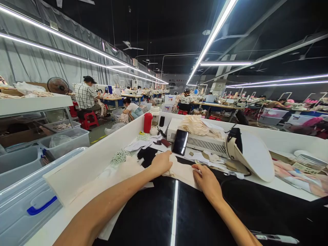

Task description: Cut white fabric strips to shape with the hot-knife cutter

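Note:
A cream piece of fabric (181, 169) lies over the far edge of a glossy black surface, stretched between my two hands. My left hand (161, 163) is closed on its left end, the fingers bent and the fingertips partly hidden. At the right end, my right hand (207, 181) holds the fabric's edge between thumb and curled fingers. More cream fabric (128, 167) lies beside my left wrist. A dark phone (180, 142) leans upright just beyond the fabric.
A white machine (205, 142) carries a stack of cream fabric pieces (196, 125). To its right stands a white visor (252, 153). A red container (147, 123) and tangled pale-green cord (122, 156) sit at the left. A cutter-like tool (278, 238) lies near right. People work at machines beyond.

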Available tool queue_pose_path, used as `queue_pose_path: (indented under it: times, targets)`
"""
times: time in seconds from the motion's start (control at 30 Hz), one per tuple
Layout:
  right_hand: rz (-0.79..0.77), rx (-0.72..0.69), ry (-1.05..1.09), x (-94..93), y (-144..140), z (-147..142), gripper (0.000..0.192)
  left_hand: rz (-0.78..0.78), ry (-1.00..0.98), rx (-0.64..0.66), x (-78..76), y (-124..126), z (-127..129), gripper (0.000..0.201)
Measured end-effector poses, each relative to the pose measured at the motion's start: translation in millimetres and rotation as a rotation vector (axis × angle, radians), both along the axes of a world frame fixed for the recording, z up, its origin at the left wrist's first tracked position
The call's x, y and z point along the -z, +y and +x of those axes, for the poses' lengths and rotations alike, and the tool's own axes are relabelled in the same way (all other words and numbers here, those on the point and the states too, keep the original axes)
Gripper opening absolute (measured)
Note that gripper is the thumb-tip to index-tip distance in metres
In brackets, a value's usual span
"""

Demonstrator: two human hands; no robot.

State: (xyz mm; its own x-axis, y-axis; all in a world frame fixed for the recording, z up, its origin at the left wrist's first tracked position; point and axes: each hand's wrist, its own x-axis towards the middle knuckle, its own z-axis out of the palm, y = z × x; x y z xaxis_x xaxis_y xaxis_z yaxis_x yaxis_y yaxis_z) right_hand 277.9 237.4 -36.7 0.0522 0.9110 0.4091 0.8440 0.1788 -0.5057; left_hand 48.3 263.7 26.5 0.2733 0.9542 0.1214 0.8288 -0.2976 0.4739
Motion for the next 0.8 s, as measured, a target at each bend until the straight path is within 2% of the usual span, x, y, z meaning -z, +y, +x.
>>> queue_pose_path:
  times: [0.13, 0.37, 0.5, 0.6, 0.7, 0.8]
  targets:
    - [0.034, -0.006, -0.039, -0.5, 1.8, 0.2, 0.036, 0.012, -0.044, -0.007, -0.5, 2.6, -3.8, 0.037]
    - [0.110, 0.019, -0.138, 4.1, 1.9, -3.7, 0.033, -0.019, -0.051, -0.046, 7.2, 3.5, -9.8, 0.036]
    - [0.163, -0.059, -0.120, 3.3, -5.2, -9.7, 0.036, 0.000, -0.026, -0.079, -3.0, 2.4, -21.2, 0.037]
    - [0.178, -0.172, -0.073, 1.8, -14.6, -18.8, 0.035, 0.013, 0.048, -0.100, -22.4, -2.7, -47.5, 0.037]
    - [0.185, -0.287, -0.016, 1.5, -29.5, -31.6, 0.032, -0.030, 0.166, -0.148, -40.8, -16.7, -88.8, 0.034]
    - [0.183, -0.367, 0.032, 2.4, -47.8, -44.8, 0.027, -0.114, 0.264, -0.208, -45.9, -40.0, -131.2, 0.035]
